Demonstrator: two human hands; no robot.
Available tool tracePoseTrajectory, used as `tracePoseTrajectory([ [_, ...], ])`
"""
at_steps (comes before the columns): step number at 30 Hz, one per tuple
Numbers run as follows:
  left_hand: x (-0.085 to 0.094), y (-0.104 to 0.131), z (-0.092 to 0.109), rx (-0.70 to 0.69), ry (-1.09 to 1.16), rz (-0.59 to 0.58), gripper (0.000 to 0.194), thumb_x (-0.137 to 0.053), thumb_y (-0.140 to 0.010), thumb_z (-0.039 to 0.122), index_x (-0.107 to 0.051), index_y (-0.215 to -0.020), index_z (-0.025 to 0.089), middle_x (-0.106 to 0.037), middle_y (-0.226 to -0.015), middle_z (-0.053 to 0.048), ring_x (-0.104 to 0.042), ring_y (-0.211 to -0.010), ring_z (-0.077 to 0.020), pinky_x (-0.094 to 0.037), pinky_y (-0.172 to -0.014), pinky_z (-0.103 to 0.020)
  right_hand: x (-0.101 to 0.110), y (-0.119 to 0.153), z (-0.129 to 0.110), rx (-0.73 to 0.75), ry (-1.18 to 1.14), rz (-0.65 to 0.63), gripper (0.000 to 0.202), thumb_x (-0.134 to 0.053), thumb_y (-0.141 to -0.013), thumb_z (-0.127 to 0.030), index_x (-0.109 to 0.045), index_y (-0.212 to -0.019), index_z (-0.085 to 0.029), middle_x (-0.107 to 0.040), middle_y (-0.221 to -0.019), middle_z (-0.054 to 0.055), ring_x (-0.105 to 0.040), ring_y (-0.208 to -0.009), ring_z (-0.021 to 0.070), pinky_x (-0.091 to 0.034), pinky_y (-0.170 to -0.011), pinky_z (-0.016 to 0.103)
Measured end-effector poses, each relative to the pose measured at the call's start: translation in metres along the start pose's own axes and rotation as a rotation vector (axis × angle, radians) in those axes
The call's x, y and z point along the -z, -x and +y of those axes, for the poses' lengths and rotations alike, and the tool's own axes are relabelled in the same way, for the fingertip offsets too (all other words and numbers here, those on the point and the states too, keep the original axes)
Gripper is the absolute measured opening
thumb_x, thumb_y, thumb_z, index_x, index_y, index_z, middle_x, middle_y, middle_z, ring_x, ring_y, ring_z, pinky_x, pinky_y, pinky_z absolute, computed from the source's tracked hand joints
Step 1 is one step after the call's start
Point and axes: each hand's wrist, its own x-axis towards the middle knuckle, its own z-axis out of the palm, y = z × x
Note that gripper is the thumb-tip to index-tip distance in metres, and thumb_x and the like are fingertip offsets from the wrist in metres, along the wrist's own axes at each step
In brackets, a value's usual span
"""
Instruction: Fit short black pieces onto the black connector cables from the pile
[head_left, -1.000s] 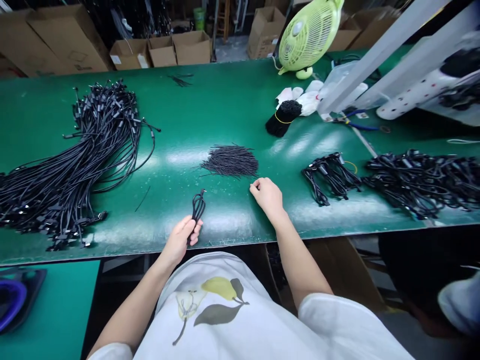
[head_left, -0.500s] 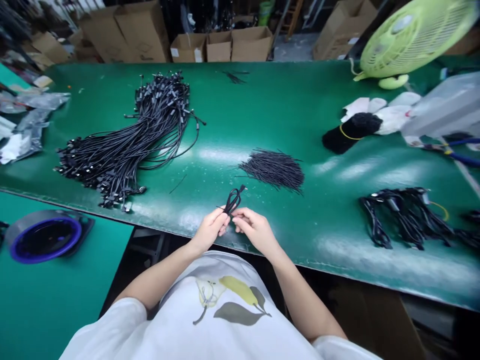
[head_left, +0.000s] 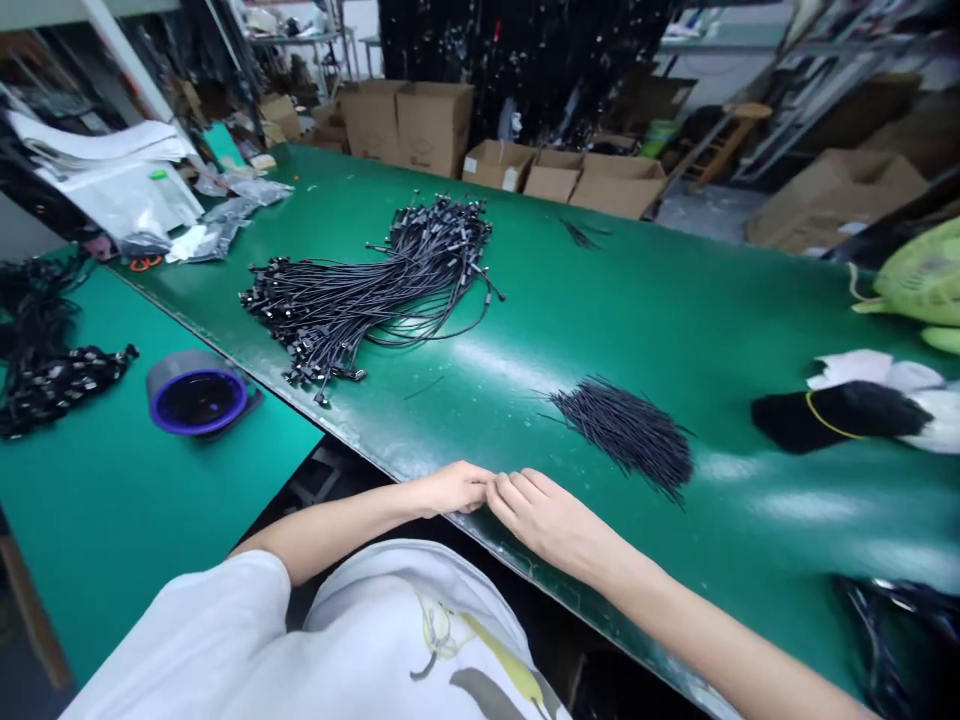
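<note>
My left hand (head_left: 459, 488) and my right hand (head_left: 538, 512) meet at the green table's front edge, fingertips touching. Both have their fingers closed in a pinch. The black coiled cable seen in my left hand a moment before is now hidden behind my fingers, and what the right fingertips pinch cannot be made out. Just beyond my right hand lies a pile of short, thin black ties (head_left: 630, 430). Farther back on the left, a large heap of black cables with plugs (head_left: 390, 280) is spread over the table.
A black bundle with a yellow band (head_left: 832, 415) and a green fan (head_left: 919, 285) are on the right. More cables (head_left: 900, 630) lie at the lower right. A purple-rimmed round container (head_left: 199, 400) stands on the left side table. Cardboard boxes (head_left: 431, 125) line the back.
The view has swung left, so the things on the table appear farther right. My hands have drawn together, and the coiled cable that stuck up between them is out of sight.
</note>
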Motion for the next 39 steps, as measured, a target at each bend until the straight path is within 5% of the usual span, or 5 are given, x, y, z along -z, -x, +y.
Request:
tracePoseTrajectory([
  [11, -0.005, 0.000, 0.008, 0.185, 0.249, -0.050, 0.019, -0.068, -0.066, 0.024, -0.053, -0.059, 0.016, -0.045, -0.053, 0.004, -0.037, -0.048, -0.0071, -0.024, -0.048, -0.022, 0.012, -0.015, -0.008, 0.016, 0.084, 0.005, 0.040, -0.032, -0.073, 0.006, -0.064, -0.070, -0.018, -0.044, -0.062, 0.010, -0.039, -0.059, 0.0253, -0.027, -0.055, 0.038],
  [18, -0.013, -0.014, 0.023, -0.210, 0.335, 0.255, 0.027, -0.057, -0.080, 0.042, -0.058, -0.072, 0.016, -0.055, -0.072, 0.001, -0.047, -0.072, -0.0115, -0.037, -0.069, -0.025, -0.020, -0.027, 0.023, -0.422, -0.120, 0.241, 0.024, -0.043, -0.084, -0.004, -0.053, -0.069, -0.020, -0.052, -0.064, 0.003, -0.047, -0.058, 0.0173, -0.032, -0.055, 0.031],
  [23, -0.001, -0.029, 0.027, -0.107, 0.448, 0.285, 0.059, -0.053, -0.076, 0.073, -0.064, -0.076, 0.014, -0.055, -0.067, -0.001, -0.051, -0.071, -0.0158, -0.041, -0.074, -0.030, -0.026, -0.038, 0.008, -0.665, -0.178, 0.396, 0.025, -0.041, -0.094, -0.012, -0.058, -0.078, -0.019, -0.064, -0.078, 0.004, -0.057, -0.070, 0.0161, -0.038, -0.064, 0.028],
  [29, 0.003, 0.002, 0.044, -0.603, -0.131, 0.298, 0.061, -0.033, -0.093, 0.062, -0.075, -0.079, 0.019, -0.061, -0.102, -0.008, -0.051, -0.101, -0.0204, -0.033, -0.101, -0.033, -0.028, -0.026, 0.023, -0.751, -0.367, 0.384, 0.032, -0.034, -0.096, -0.017, -0.052, -0.070, -0.022, -0.058, -0.064, -0.001, -0.058, -0.061, 0.0141, -0.037, -0.053, 0.025],
  [39, 0.008, -0.002, 0.035, -0.293, 0.284, 0.248, 0.076, -0.036, -0.078, 0.082, -0.069, -0.071, 0.014, -0.055, -0.071, -0.005, -0.048, -0.072, -0.0167, -0.039, -0.071, -0.029, -0.009, -0.029, -0.011, -0.621, -0.377, 0.310, 0.025, -0.041, -0.091, -0.010, -0.056, -0.074, -0.020, -0.058, -0.070, 0.001, -0.051, -0.067, 0.0159, -0.031, -0.062, 0.029],
])
